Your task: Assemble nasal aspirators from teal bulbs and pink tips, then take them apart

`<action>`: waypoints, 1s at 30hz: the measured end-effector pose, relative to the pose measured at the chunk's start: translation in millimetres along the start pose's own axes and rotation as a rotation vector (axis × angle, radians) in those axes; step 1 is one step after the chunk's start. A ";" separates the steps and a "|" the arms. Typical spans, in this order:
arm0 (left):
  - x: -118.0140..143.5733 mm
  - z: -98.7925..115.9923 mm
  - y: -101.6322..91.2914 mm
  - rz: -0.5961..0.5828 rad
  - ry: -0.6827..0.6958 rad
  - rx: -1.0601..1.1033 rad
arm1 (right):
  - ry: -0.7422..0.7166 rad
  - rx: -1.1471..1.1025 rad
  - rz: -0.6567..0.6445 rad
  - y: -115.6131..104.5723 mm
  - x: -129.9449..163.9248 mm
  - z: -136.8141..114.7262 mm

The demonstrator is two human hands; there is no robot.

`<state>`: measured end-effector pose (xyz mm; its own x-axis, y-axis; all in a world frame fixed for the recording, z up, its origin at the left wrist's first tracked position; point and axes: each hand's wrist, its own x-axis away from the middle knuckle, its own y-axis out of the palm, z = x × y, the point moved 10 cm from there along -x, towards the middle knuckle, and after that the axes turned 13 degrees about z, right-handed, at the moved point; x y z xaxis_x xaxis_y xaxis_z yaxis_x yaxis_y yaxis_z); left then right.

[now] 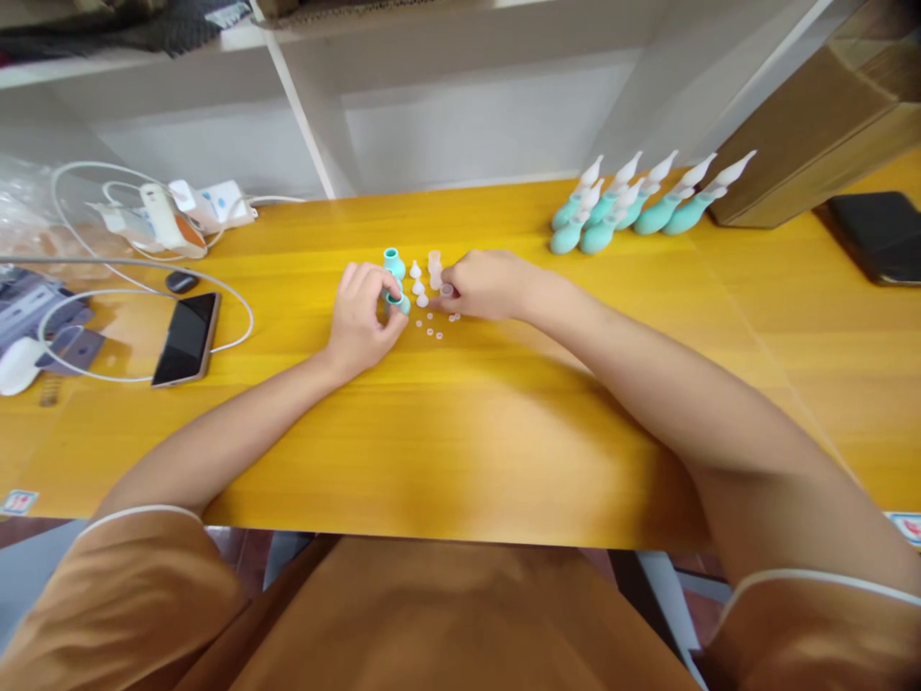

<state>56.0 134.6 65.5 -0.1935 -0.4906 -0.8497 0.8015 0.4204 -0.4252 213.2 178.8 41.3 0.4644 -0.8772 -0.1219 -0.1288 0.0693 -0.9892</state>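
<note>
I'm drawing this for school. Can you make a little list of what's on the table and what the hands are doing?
left hand: grips a teal bulb
right hand: pinches a clear cap
between hands: small white parts, spare teal bulb
back right: row of finished teal bulbs with white tips
left: phone, white cables
surface: yellow table

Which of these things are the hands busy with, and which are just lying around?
Busy with: left hand holding a teal bulb; right hand at the small clear pieces; spare teal bulb; finished teal droppers.
Lying around: phone, white cables, dark case.
</note>
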 end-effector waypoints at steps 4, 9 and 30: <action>2.9 -2.8 4.3 -0.041 -0.007 -0.052 | -0.002 -0.011 -0.014 6.4 -0.7 0.0; 1.9 -5.5 7.2 -0.107 -0.037 -0.138 | 0.013 -0.015 -0.015 0.6 -0.9 3.7; 21.6 30.3 -15.4 -0.452 -0.063 -0.355 | -0.125 -0.301 0.547 17.5 90.0 13.4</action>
<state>56.6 94.4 63.2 -0.4297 -0.7207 -0.5440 0.4063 0.3838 -0.8293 264.5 107.5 12.0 0.3581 -0.6892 -0.6299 -0.6083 0.3396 -0.7174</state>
